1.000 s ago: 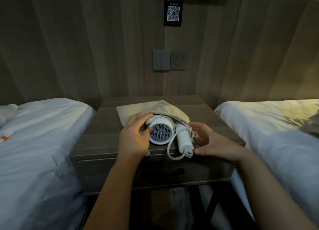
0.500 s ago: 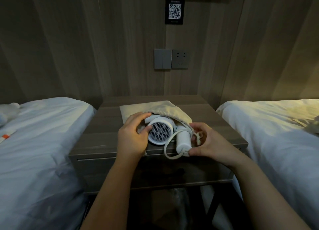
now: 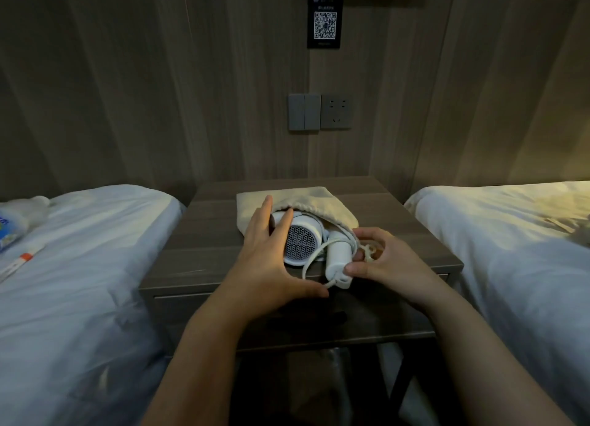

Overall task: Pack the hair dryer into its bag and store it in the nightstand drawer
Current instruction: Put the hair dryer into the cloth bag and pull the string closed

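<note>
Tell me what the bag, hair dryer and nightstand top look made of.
The bag: soft beige cloth, likely cotton, creased and gathered at its mouth. The hair dryer: smooth white plastic, apparently, with a honeycomb grille. The nightstand top: matte grey-brown wood grain, possibly laminate.

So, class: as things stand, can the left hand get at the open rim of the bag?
Likely yes. The left hand lies flat against the hair dryer, one finger reaching the rim of the bag, with nothing between them.
</note>
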{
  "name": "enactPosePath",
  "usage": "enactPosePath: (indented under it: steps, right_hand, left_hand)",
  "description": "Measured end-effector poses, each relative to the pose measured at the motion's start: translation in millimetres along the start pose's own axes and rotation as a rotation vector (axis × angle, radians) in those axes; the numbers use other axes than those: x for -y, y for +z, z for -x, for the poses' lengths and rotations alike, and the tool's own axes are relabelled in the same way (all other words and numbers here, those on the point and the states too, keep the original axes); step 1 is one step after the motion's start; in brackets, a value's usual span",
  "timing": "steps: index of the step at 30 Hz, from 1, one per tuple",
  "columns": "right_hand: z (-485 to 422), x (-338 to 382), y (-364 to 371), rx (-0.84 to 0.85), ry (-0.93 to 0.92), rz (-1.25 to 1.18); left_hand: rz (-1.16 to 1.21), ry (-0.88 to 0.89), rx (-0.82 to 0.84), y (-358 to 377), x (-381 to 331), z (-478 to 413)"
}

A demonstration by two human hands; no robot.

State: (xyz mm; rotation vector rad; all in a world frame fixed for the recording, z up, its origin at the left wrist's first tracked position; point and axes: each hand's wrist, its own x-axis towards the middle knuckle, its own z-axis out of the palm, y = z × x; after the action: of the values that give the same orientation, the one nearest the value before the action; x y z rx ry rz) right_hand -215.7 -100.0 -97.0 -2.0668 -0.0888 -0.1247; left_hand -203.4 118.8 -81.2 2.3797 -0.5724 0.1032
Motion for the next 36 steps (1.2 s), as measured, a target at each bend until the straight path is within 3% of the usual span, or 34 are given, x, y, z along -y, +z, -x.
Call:
enactPosePath:
  steps: [6,14,20,24,30,36]
  right_hand:
    - [-3,-4,15,-0.188,0.035,-0.258]
    - [-8,-2,24,-0.392,0.024,-0.288]
    - [-8,4,18,-0.294,0.086,-0.429]
    - [-11,7,10,-0.199,0.124,-0.353]
    - [-9,7,14,-0.232,0.117,-0.322]
    - [4,16,9,-0.061,0.001,-0.216]
  left_hand:
    - [-0.297,-0.015,-0.034,9,-10,1]
    - [-0.405,-0.019,-0.129,20,-17,2]
    - [-0.381,0.019,-0.162,20,-14,3]
    - [-0.371,0.041,-0.158,18,-13,3]
    - [-0.344,0.038,-0.194,19,-11,1]
    - [-0.157,0.073,-0.360,26,-12,1]
